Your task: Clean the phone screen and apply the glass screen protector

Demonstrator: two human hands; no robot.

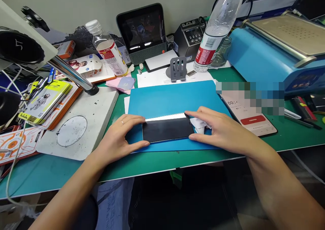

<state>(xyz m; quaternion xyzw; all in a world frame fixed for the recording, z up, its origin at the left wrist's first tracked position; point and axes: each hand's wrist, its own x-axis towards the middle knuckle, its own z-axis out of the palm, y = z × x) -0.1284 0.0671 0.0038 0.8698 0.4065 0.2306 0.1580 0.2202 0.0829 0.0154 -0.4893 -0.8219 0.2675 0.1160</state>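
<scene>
A smartphone [167,130] with a dark screen lies sideways over the blue mat [175,98], a bright reflection along its upper edge. My left hand [118,135], with a ring on one finger, grips its left end, thumb at the near corner and fingers at the far one. At the opposite end, my right hand [215,126] pinches the right corners between thumb and index finger. A crumpled white cloth or tissue [199,124] shows under the right hand, partly hidden. Whether the phone rests on the mat or is slightly raised, I cannot tell.
Right of the mat lies a second phone [250,116] with a lit screen. A stand base [73,125] occupies the left side. Behind are a small bottle [110,50], a display [142,30], a metal phone stand [178,69], a large bottle [215,33] and a blue machine [264,57].
</scene>
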